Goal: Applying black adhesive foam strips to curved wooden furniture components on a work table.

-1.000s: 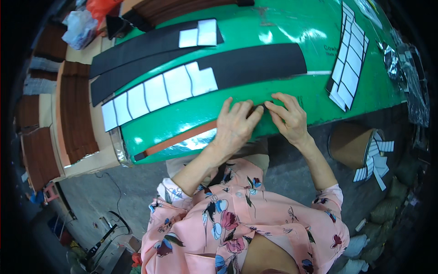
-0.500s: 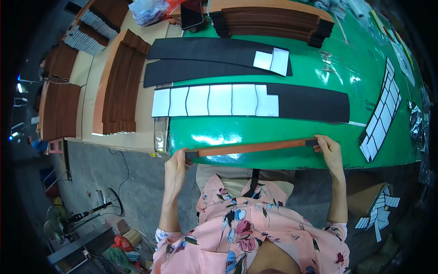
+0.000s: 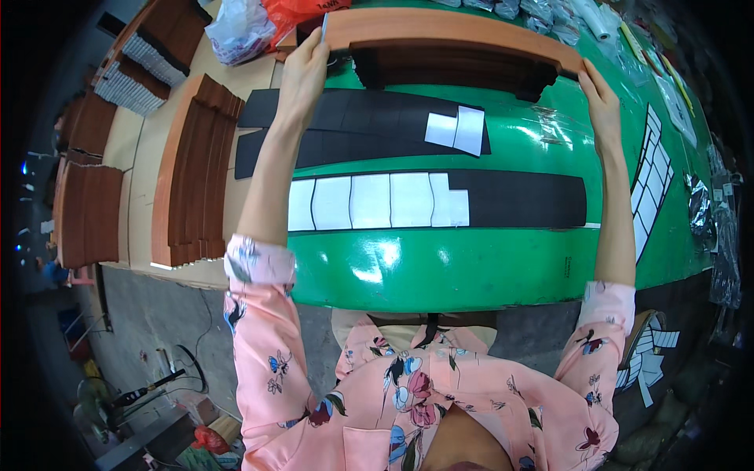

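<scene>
A long brown wooden strip (image 3: pixel 448 25) lies across the far side of the green table (image 3: pixel 440 267), on top of a stack of dark brown strips (image 3: pixel 448 67). My left hand (image 3: pixel 305 67) grips its left end and my right hand (image 3: pixel 598 98) grips its right end, both arms stretched out. Between my arms lie long black strips (image 3: pixel 518 200), the nearest one partly covered by several white squares (image 3: pixel 377 200). Two more white squares (image 3: pixel 457 129) sit on the black strip behind it.
Stacks of brown wooden strips (image 3: pixel 192 173) lie on a pale board to the left, with more (image 3: pixel 86 212) beyond. White paper pieces (image 3: pixel 652 184) line the table's right side. Plastic bags (image 3: pixel 243 27) sit at the far left. Cables and clutter cover the floor below.
Both hands have carried the brown strip from the table's near edge to the far side and set it onto the dark stack there. My arms are now fully extended.
</scene>
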The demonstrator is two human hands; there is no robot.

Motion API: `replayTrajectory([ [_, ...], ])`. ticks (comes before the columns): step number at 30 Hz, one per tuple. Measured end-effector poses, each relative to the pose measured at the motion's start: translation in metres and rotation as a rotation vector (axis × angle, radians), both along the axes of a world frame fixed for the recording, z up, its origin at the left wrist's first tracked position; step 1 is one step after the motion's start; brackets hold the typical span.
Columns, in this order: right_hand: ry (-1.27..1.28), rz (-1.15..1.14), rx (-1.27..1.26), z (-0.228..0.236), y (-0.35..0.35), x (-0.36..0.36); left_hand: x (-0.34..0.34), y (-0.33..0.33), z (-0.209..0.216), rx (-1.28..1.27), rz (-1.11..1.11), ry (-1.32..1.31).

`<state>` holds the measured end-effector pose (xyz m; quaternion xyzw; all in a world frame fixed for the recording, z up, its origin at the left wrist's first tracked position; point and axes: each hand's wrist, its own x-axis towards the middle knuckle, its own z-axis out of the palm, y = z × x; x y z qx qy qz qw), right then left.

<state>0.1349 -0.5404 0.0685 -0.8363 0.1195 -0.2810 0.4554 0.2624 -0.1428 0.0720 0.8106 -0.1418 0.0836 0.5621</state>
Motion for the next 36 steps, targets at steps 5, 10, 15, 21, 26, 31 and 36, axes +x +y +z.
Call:
replayTrajectory([
  [5,0.104,-0.086,-0.096,-0.020,-0.047,0.054,0.054,-0.037,-0.024,0.027,0.014,0.108],
  [10,0.167,-0.063,-0.194,-0.038,-0.055,0.061,0.072,-0.026,-0.044,0.245,-0.017,-0.048],
  [15,-0.087,-0.221,-0.493,-0.030,-0.006,0.029,0.015,-0.010,-0.036,0.261,0.054,-0.349],
  [21,-0.114,0.389,-0.718,-0.063,0.093,0.004,-0.090,-0.019,-0.084,0.517,-0.260,-0.454],
  [26,0.125,0.431,-0.718,-0.099,0.127,0.046,-0.094,-0.061,-0.112,0.754,-0.221,-0.510],
  [31,0.246,0.376,-0.847,-0.122,0.128,0.062,-0.097,-0.060,-0.122,0.849,-0.330,-0.374],
  [36,0.258,0.392,-1.073,-0.110,0.139,0.056,-0.132,-0.001,-0.112,0.566,-0.271,-0.250],
])
